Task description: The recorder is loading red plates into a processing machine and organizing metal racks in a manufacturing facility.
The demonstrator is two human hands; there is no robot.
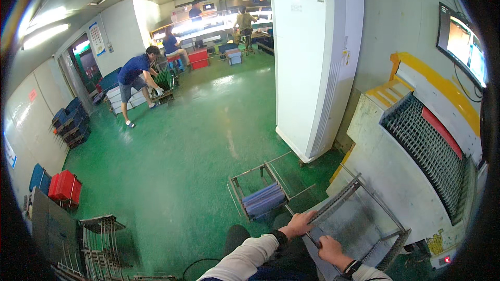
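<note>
Hands hold a grey metal rack (359,218) that leans by the big machine (416,166). Left hand (298,225) is shut around the rack's near top edge. Right hand (331,250) is curled tight on a thin bar lower down, just beside it.

Left hand (298,224): on the near left rail of a metal rack (359,224).
Right hand (331,247): on the rack's near edge, just right of the left hand.
Conveyor machine (411,161): right of the rack, touching it.
Second rack (260,190): on the floor (187,145), left of the held rack.
Tall cabinet (312,57): behind both racks.
Crates (63,184): far left, by the wall.
</note>
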